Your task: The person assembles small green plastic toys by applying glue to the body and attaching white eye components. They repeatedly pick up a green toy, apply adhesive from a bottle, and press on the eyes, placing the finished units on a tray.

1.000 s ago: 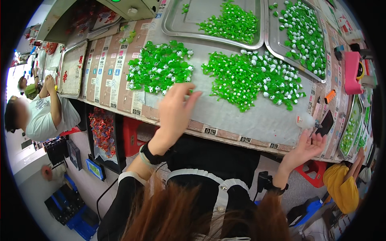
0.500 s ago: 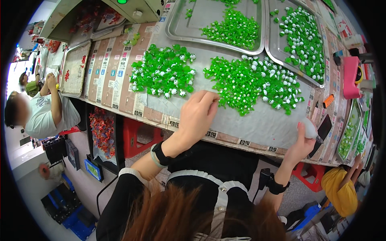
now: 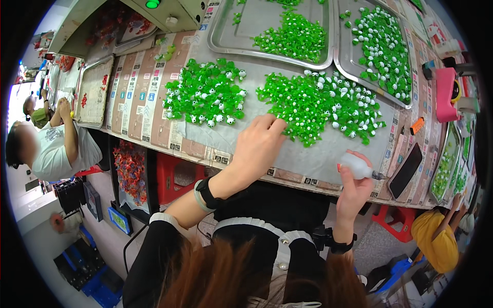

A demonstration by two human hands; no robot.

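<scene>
Counter (image 3: 318,164): runs from 9 o'clock to 3 o'clock across the upper half of the view, its surface covered by a grey mat and printed paper strips.

Two metal trays: one (image 3: 226,43) at 12 o'clock and one (image 3: 343,61) at 1 o'clock, each holding small green plastic pieces.

Loose piles on the mat: left pile of green figures (image 3: 205,97) at 11 o'clock; right pile of green and white figures (image 3: 318,105) just past 12 o'clock, the two piles apart.

Left hand (image 3: 257,146): near centre, palm down, fingertips (image 3: 277,124) pressed together at the near edge of the right pile; whether a figure is pinched cannot be told.

Right hand (image 3: 354,187): at 4 o'clock over the counter's near edge, grip closed around a small translucent squeeze bottle (image 3: 357,167), nozzle pointing toward 3 o'clock.

Black phone (image 3: 405,169): flat on the counter just beside the nozzle.

Pink object (image 3: 444,92): at 2 o'clock.
</scene>
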